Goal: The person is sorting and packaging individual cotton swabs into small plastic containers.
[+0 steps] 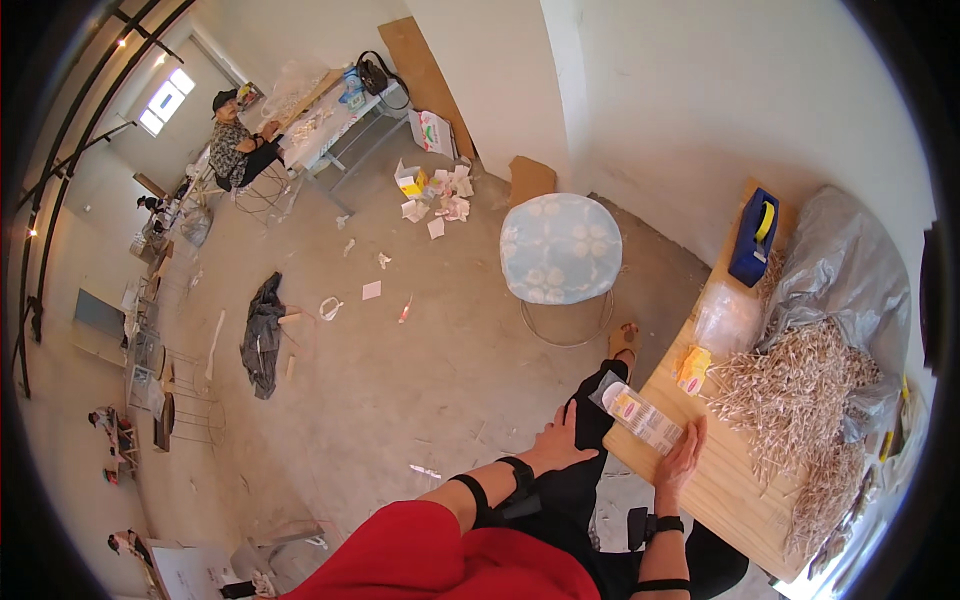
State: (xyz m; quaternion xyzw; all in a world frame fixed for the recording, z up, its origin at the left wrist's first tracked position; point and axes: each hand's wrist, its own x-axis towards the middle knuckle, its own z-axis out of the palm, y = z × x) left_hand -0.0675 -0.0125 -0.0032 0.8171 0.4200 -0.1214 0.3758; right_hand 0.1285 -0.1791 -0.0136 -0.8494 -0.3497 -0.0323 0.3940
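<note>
My left hand (pixel 562 443) rests on my black-trousered thigh, its fingers stretched out and holding nothing. At the near edge of the wooden table (pixel 658 497), my right hand (pixel 681 460) lies with straight fingers against the end of a flat clear packet (pixel 640 414) with a printed yellow and white label. The packet reaches past the table's left edge. Beyond it lies a small yellow and white card (pixel 693 370). A large loose heap of cotton swabs (pixel 790 395) covers the right part of the table.
Behind the heap are a blue tape dispenser (pixel 754 238), clear plastic bags (pixel 727 318) and a big grey plastic bag (pixel 836 262). A stool with a pale blue cover (pixel 561 248) stands ahead. Paper scraps and a black bag (pixel 262 335) litter the floor. Another person (pixel 238 145) sits at a far table.
</note>
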